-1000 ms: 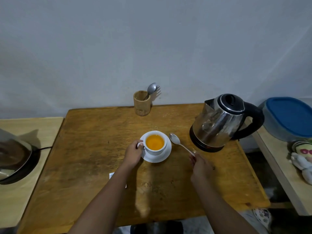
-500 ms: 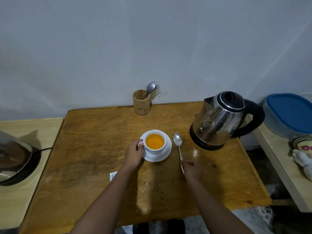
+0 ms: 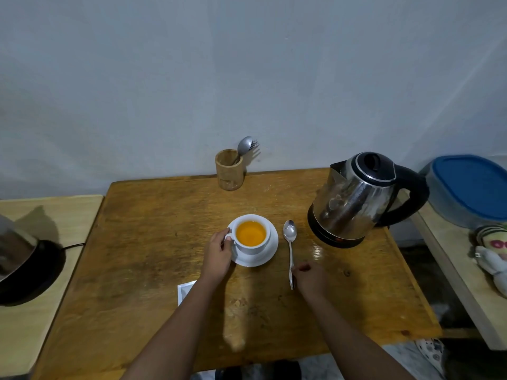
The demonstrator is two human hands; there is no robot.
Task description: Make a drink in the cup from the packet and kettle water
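A white cup (image 3: pixel 254 248) full of orange drink stands on a white saucer (image 3: pixel 267 257) in the middle of the wooden table (image 3: pixel 153 237). My left hand (image 3: pixel 218 256) grips the cup's handle from the left. A metal spoon (image 3: pixel 290 233) lies flat on the table right of the saucer, bowl pointing away; my right hand (image 3: pixel 310 278) pinches the near end of its handle. The steel kettle (image 3: pixel 354 198) with black lid and handle sits on its base at the right. A white packet (image 3: pixel 186 290) lies near my left forearm, partly hidden by it.
A wooden holder (image 3: pixel 229 171) with a spoon and fork stands at the table's back edge against the wall. A metal pot on a black base (image 3: pixel 19 264) sits on the left side table. A blue-lidded container (image 3: pixel 472 185) and small items (image 3: pixel 493 253) occupy the right shelf.
My right hand has swung the spoon from a slant to lying straight beside the saucer and drawn back toward me. My left hand has stayed on the cup handle.
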